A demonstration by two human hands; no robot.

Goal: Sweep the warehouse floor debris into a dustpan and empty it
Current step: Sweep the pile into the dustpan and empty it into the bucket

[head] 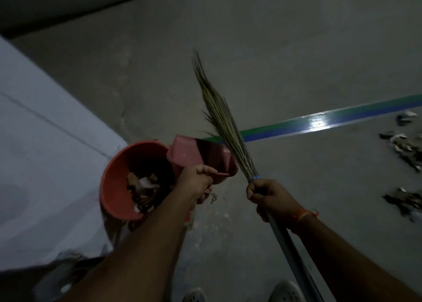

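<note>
Floor: bare grey concrete floor (285, 50), dimly lit, with a pale dusty patch near the person's feet.
Stripe: a green and blue painted stripe (342, 116) runs across the floor from the middle out to the right edge, with a bright glare spot on it.
Sheet: a large pale sheet or covered block (41, 146) fills the left side; what it is cannot be told.
Bucket: a red-orange bucket (112, 187) stands just beside the sheet's corner, with scraps of brown and white rubbish (143, 190) lying inside.
Dustpan: a pink dustpan (194, 155) is tipped at the bucket's rim, its mouth turned toward the bucket; its inside looks dark and its contents cannot be made out.
Left hand: the left hand (196, 183) has its fingers curled tightly round the dustpan's handle, holding it over the bucket's right edge.
Broom: a grass broom (219, 114) points up and away, its bristles crossing the stripe just right of the dustpan, bound by a blue band above a grey handle.
Right hand: the right hand (267, 199) grips the broom handle just below the blue band, fingers wrapped closed; an orange thread sits at the wrist.
Debris: loose piles of debris (406, 148) lie on the floor at the right edge, well apart from the bucket.
Feet: two light shoes (285, 290) show at the bottom edge.
</note>
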